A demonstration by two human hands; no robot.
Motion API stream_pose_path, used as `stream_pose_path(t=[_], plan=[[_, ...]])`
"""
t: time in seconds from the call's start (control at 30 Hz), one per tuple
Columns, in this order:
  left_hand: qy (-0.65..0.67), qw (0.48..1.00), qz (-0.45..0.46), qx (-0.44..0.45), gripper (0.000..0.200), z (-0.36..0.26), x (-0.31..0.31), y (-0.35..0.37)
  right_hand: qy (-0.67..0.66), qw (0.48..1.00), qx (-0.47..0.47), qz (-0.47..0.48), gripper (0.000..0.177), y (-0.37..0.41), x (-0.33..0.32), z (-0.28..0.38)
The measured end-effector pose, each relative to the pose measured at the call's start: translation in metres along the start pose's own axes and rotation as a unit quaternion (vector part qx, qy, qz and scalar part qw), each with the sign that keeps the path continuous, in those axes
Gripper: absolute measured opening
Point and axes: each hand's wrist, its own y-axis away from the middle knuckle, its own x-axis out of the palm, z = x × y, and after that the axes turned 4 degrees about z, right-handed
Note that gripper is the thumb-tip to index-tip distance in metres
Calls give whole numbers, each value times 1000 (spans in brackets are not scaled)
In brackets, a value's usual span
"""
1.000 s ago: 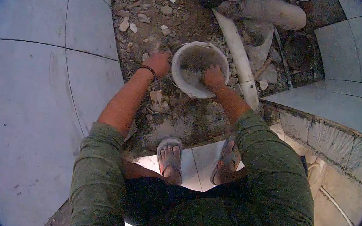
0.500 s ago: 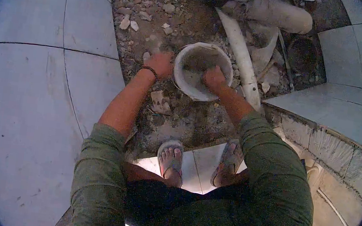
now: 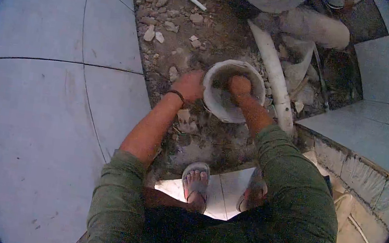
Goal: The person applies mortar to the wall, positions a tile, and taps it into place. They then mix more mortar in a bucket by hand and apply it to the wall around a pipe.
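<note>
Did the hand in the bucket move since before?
Yes. The right hand slid from the bucket's near-right rim toward its middle.

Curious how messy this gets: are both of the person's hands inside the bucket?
No, only the right hand is inside the bucket; the left hand rests against its outer wall.

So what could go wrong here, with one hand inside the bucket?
1. The bucket stands on loose rubble. The right hand working inside might tip it, though the left hand is at its side.
2. The sandals are open and stand at the edge of that rubble, so a slip could hurt the toes.
</note>
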Motion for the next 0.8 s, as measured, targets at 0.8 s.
stream_pose_path(t=[0.8], plan=[[-14, 1000, 2, 3, 65, 23, -4, -7, -26, 988, -124, 92, 21, 49, -33, 0]])
